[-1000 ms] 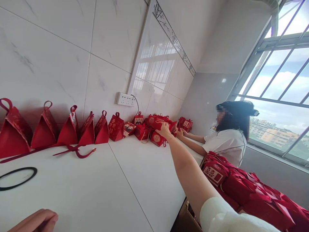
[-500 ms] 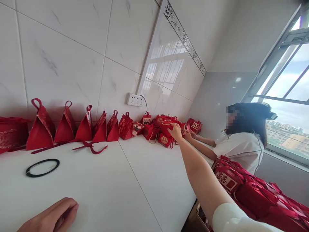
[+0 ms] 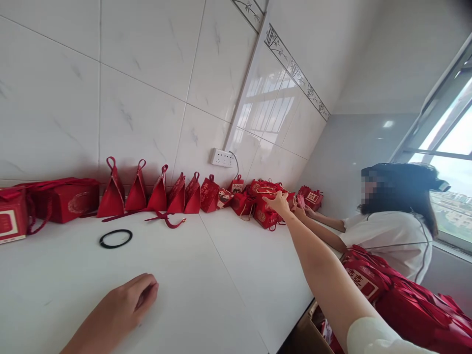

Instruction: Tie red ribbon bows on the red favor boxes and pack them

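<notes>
On the white table point(image 3: 177, 275), red boxes point(image 3: 266, 216) lie at the right hand point(image 3: 279, 202).

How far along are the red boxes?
Looks done: tent-shaped boxes upright in a row. In hand: right hand spread at the heaped boxes; left hand by the table, curled. Possibly left: that heap, not lined up, and a loose ribbon. Overall fraction unclear.

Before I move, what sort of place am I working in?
Probably a small indoor packing room or workroom: many red gift boxes line a white tabletop, a cardboard carton stands beside it, and the wall is tiled.
</notes>
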`<state>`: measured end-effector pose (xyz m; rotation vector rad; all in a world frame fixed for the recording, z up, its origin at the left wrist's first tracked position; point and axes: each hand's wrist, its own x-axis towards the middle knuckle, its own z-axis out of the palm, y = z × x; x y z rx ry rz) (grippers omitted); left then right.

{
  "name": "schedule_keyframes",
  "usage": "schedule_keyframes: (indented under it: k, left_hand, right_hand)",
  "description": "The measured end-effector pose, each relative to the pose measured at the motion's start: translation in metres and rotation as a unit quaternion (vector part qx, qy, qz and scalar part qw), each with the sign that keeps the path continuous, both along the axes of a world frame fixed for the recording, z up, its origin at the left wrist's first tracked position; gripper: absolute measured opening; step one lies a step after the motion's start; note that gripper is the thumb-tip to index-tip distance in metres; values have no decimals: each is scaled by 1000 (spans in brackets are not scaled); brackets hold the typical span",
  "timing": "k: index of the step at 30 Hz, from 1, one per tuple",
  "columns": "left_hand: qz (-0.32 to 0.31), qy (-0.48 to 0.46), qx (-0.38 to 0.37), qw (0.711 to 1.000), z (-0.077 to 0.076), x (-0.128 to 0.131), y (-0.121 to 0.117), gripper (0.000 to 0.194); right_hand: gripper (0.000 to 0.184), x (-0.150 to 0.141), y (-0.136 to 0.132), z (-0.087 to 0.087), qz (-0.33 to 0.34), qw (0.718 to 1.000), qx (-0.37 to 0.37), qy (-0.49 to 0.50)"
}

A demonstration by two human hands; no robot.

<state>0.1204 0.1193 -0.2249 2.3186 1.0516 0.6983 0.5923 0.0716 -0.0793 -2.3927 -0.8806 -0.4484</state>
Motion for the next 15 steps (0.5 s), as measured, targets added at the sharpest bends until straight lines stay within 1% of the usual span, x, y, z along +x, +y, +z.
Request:
schedule_keyframes:
  k: [2,4,6,7,9,11,12,13,14,15]
  left_hand:
    - [-26,39,-29,998,8,-1,-4,33]
    - [-25,44,-47,998,15,-1,-9,34]
    - [-29,31,-65,997,21,-1,-12,33]
    - [-31,21,-71,997,24,-1,-13,33]
    - [-33,-2,-75,997,27,-1,-13,32]
    - [-26,-25,-81,996,31,-2,-13,32]
    - [-17,-41,-92,995,32,-2,-12,34]
    - [-4,-63,-110,992,34,-2,-12,35]
    - [13,-94,-132,987,35,-1,-11,37]
    - [32,-134,-157,978,36,-1,-10,40]
  right_hand:
    - [54,-10,4,-1,-24,1000,10,3]
    - [51,-22,7,-1,-35,999,25,-6]
    - [48,-36,7,-1,-15,999,38,-36]
    - [47,-46,7,-1,11,997,42,-60]
    - [45,-68,5,-2,84,989,39,-113]
    - [42,-95,2,-7,168,973,25,-157]
    - [39,-111,0,-11,216,958,17,-186]
    - [36,-127,-3,-16,269,937,11,-222]
    - [31,-145,-7,-22,324,908,9,-265]
    - [27,-162,-10,-29,377,873,13,-310]
